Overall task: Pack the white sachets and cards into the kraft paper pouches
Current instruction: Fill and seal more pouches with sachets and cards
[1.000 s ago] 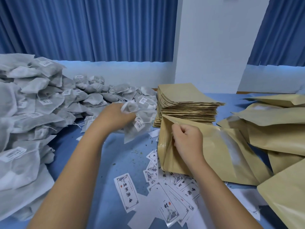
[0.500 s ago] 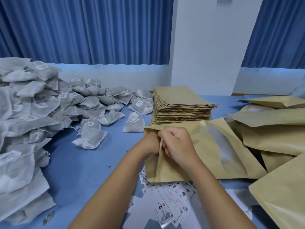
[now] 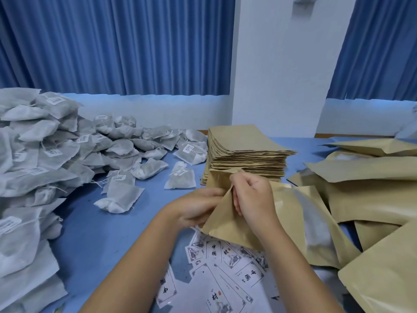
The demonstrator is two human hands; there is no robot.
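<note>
The left hand (image 3: 198, 207) and right hand (image 3: 253, 197) both pinch the top end of a brown pouch (image 3: 291, 222) mid-bench, wrists close, fingers curled. The cards (image 3: 228, 263) lie under it toward the near edge. Bare bench (image 3: 94, 233) lies leftward, up to the sachets (image 3: 56, 154); a pouch stack (image 3: 243, 145) stands just behind.

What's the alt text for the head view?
The left hand and right hand pinch the mouth of a kraft pouch over a blue table. White sachets are heaped to the left, a stack of flat pouches stands behind, printed cards lie in front, and more pouches lie to the right.
</note>
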